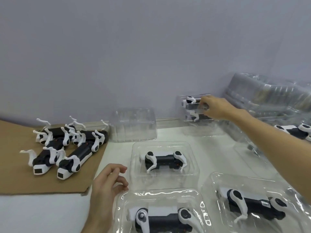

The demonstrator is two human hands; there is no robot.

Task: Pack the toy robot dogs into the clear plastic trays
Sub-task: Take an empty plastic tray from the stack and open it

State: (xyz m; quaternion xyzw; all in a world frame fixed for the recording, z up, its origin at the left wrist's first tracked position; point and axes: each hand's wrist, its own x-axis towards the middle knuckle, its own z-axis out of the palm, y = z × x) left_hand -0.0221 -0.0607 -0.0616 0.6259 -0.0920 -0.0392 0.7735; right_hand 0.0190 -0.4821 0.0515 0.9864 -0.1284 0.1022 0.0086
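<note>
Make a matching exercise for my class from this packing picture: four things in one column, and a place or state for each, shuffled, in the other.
1 right hand
2 left hand
3 loose dogs
4 empty tray

A on the brown cardboard
B grips a packed tray by the wall
C holds nothing, fingers loosely curled
D has no dog inside

Pairs: 1-B, 2-C, 3-A, 4-D

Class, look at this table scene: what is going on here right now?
A person is packing. The right hand grips a black-and-white toy robot dog at a clear plastic tray by the wall. The left hand hovers, holding nothing. Three near trays already hold dogs; a pile of unpacked dogs waits on the brown cardboard sheet.
</note>
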